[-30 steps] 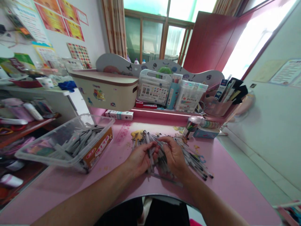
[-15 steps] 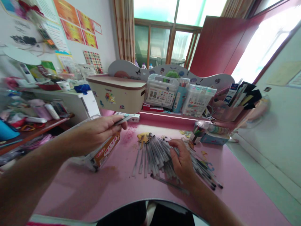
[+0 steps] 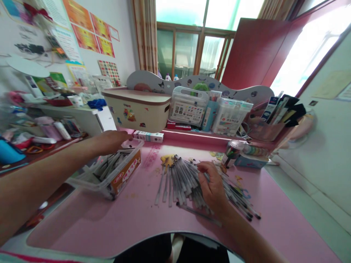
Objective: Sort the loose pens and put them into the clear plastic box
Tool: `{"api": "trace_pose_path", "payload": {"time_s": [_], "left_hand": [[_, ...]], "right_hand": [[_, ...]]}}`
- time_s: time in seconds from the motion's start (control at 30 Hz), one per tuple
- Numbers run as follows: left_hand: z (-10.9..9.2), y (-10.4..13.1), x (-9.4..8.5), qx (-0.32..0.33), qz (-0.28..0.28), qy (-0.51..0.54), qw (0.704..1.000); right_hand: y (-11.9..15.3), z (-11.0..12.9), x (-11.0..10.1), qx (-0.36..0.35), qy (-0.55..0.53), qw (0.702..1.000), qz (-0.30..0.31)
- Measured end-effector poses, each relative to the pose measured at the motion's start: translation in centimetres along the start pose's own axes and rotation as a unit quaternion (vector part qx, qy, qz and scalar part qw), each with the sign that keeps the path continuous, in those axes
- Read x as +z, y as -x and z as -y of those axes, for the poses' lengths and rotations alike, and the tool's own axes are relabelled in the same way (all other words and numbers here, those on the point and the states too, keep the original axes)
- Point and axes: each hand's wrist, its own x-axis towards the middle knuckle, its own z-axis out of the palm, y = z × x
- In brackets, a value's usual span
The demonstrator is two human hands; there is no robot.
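My left hand [image 3: 113,141] is over the back edge of a clear plastic bin [image 3: 124,164] with an orange label, and its fingertips are hidden from view. Many thin grey pens [image 3: 108,164] lie inside that bin. On the pink desk [image 3: 137,219], a large fanned pile of clear pens with dark tips [image 3: 183,179] spreads out in front of me. My right hand [image 3: 210,179] rests on the right part of this pile, fingers curled over the pens; whether it grips any is hidden. One pen [image 3: 197,213] lies crosswise at the pile's near edge.
A lidded cream box [image 3: 137,113], clear marker cases [image 3: 189,106] and a pen holder [image 3: 265,128] stand on the raised shelf at the back. A clear jar [image 3: 232,151] and a blue box [image 3: 251,160] sit at the desk's right. Cluttered shelves [image 3: 60,140] are at left.
My left hand has moved left and back, down toward the bin, and the pen it held no longer shows. The bin's contents are now visible. My right hand has stayed on the pile.
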Motion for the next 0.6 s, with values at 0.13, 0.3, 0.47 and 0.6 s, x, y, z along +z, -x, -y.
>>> {"api": "trace_pose_path", "payload": {"time_s": [0.13, 0.3, 0.47, 0.6], "left_hand": [[-1.7, 0.3, -2.4, 0.056, 0.015, -0.071, 0.996], [-8.6, 4.0, -2.4, 0.133, -0.099, -0.032, 0.986], [-14.1, 7.2, 1.7, 0.109, 0.056, 0.079, 0.989], [-14.8, 6.9, 5.3, -0.003, 0.156, 0.073, 0.985]], "right_hand": [[-0.1, 0.1, -0.1, -0.005, 0.003, 1.0, 0.003], [-0.2, 0.3, -0.1, -0.003, 0.003, 1.0, 0.003], [-0.2, 0.4, -0.1, -0.006, 0.012, 1.0, 0.011], [-0.2, 0.4, -0.1, -0.015, 0.018, 1.0, 0.017]]}}
